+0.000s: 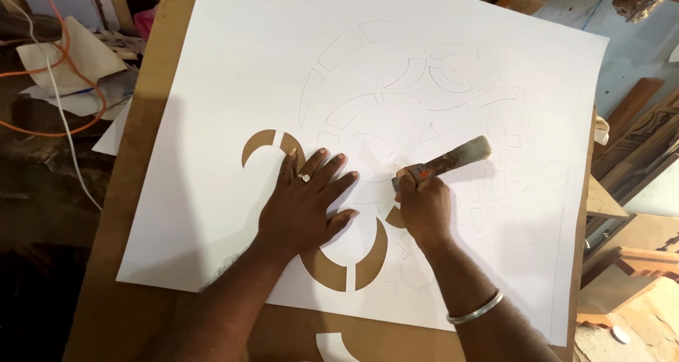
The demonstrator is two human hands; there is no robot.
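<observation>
So the left hand [303,206] is flat on the big white sheet [233,86], fingers spread wide and pressing it onto the brown table [152,86]. The right hand [423,208] has its fingers curled tight round a worn-handled cutting tool [444,162], working end down on the paper just right of the left fingertips, handle pointing off to the table's far right corner. I'd say the trick here is keeping the holding hand close to the cut so the sheet can't shift, but out of the blade's path, and following the faint pencilled pattern [424,79] slowly. A few curved cut-out gaps [350,266] already show brown board near the table's near edge.
</observation>
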